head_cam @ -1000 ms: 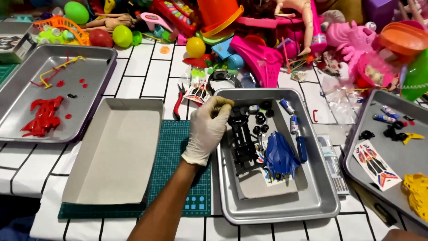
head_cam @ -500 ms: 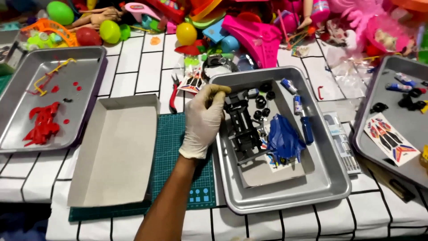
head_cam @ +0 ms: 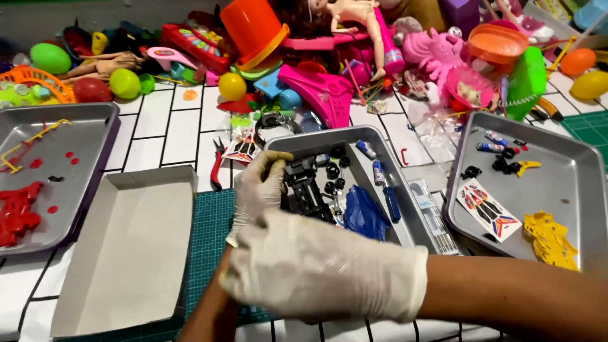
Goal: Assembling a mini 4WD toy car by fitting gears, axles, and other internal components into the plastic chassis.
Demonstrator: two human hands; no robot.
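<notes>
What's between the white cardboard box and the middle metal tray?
Head view: a strip of green cutting mat, crossed by the gloved left hand; red-handled pliers lie just beyond, between box and tray.

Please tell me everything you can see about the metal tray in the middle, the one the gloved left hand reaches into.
The middle tray is a shallow rectangular pan of dull silver metal with a rolled rim, lying flat and slightly askew on the white tiled table, its near left part over a green cutting mat. It holds black plastic parts, small black wheels, a blue piece and blue tubes. The left hand touches the black parts; the right hand hides its near edge.
</notes>
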